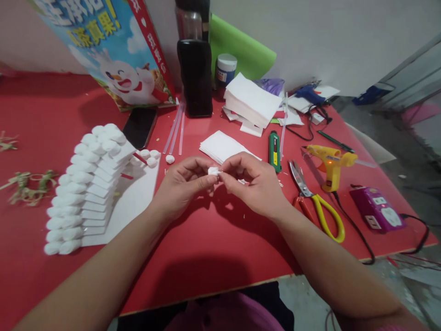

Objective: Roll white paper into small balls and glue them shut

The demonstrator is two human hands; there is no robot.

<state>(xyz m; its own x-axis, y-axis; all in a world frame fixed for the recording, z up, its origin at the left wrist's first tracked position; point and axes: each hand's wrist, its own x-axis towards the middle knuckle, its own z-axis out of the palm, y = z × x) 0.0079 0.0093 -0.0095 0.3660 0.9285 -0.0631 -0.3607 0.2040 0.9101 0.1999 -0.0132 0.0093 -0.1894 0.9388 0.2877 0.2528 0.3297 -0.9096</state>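
Our left hand (184,181) and right hand (255,184) pinching a small crumpled white paper-like ball (213,171) above the red tabletop (206,257), a round white-lidded jar (225,70) at twelve o'clock, its contents unclear to us.

Red table (213,257), on which tissue sheets (225,147) are laid just beyond the hands; cutter (274,151), pliers (315,200) and glue gun (330,163) are placed right of the right hand (257,184); puffed white rows (79,188) are set left of the left hand (182,184).
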